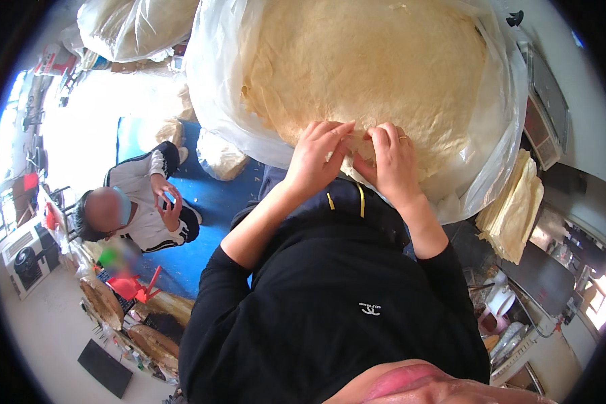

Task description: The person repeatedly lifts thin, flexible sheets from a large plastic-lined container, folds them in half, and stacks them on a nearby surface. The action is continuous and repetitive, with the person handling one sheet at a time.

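Note:
A broad stack of thin, yellowish, skin-like sheets (368,65), which look like dried bean curd skin, lies in front of me in a clear plastic bag (217,86) with its mouth spread wide. My left hand (320,154) and my right hand (395,164) are close together at the near edge of the stack. Between my fingertips is a thin, ragged piece of sheet edge (366,146), pinched from both sides. A ring is on one finger of my right hand. The fingers partly hide how the piece joins the stack.
A folded bundle of similar sheets (512,207) sits at the right, below a weighing scale (543,106). To the left, another person (139,202) in a white top sits over a blue floor (222,212). Nearby are a bagged bundle (222,156) and a red plastic stool (131,288).

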### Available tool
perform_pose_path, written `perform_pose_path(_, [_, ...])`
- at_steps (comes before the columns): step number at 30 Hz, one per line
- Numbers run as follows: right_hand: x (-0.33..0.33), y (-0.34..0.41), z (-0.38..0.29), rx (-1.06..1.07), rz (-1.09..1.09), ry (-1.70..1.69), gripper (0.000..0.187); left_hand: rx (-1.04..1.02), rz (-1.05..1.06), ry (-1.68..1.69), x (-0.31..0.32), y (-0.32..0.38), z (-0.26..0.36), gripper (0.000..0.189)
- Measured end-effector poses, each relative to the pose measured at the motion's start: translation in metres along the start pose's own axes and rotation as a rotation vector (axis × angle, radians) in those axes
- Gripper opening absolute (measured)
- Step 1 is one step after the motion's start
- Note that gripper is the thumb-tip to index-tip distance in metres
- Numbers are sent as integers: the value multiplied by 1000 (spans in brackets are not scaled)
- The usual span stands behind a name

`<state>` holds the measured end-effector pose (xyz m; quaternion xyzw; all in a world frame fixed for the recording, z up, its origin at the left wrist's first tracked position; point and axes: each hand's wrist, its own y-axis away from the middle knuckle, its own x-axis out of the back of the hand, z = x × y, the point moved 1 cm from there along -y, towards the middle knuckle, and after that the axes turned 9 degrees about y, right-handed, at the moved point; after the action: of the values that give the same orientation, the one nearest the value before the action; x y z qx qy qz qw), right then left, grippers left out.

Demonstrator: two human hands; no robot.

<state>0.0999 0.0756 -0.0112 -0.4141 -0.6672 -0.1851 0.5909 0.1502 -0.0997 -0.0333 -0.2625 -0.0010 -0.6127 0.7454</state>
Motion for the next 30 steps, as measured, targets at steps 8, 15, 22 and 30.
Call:
perform_pose_path(8, [27,-28,21,-255,-137,-307,26,-74,-16,-152,33,-1,-21,20])
perform_pose_path(15, [17,-31,-3,46,-235,20,34,-93,-35,-117,22,4,-22,27])
perform_pose_path(22, [41,-44,42,-271,-197,-347,18,-75,-22,-138,22,4,-24,26])
perform_pose_path(30, [103,-104,104,-519,0,-795,39,-32,-113,-212,17,-37,-22,28])
